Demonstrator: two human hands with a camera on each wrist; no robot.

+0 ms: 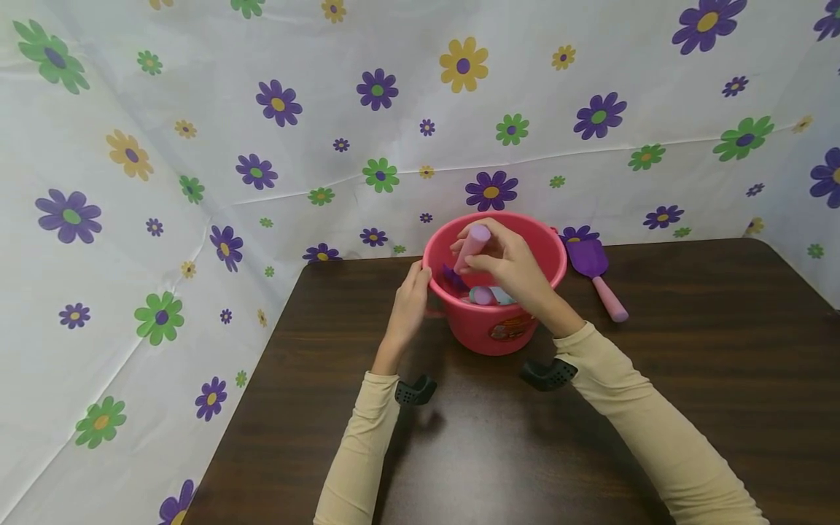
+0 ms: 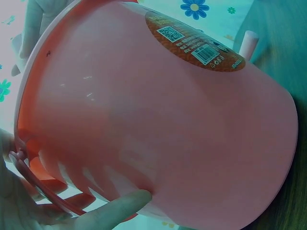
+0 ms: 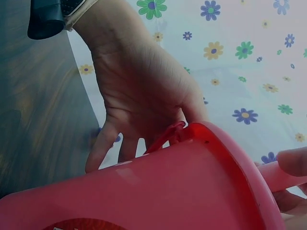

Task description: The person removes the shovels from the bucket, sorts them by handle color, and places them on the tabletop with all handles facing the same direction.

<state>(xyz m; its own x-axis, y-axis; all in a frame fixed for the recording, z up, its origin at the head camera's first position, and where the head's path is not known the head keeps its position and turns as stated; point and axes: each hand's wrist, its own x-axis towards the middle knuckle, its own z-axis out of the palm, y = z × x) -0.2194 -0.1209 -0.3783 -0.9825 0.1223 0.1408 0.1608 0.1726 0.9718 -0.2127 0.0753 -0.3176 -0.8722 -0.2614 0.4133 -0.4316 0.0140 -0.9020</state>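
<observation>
A pink-red bucket [image 1: 472, 332] stands upright on the table with several toy items inside. My left hand [image 1: 408, 302] grips its left side near the rim, with fingers against the outer wall [image 2: 192, 134] beside the bucket's thin handle [image 2: 45, 189]. Over the opening, my right hand [image 1: 518, 270] pinches the pink handle [image 1: 469, 251] of a toy tool between thumb and fingers. A purple piece [image 1: 453, 278] shows just below it; whether the two are joined I cannot tell. Another pink handle end [image 1: 483, 295] lies in the bucket near the front.
A purple toy shovel [image 1: 587, 259] with a pink handle lies on the dark wooden table [image 1: 315, 350], right of the bucket. Behind the table hangs a white flowered sheet [image 1: 394, 146], also along the left side. Each wrist carries a black camera mount [image 1: 547, 374].
</observation>
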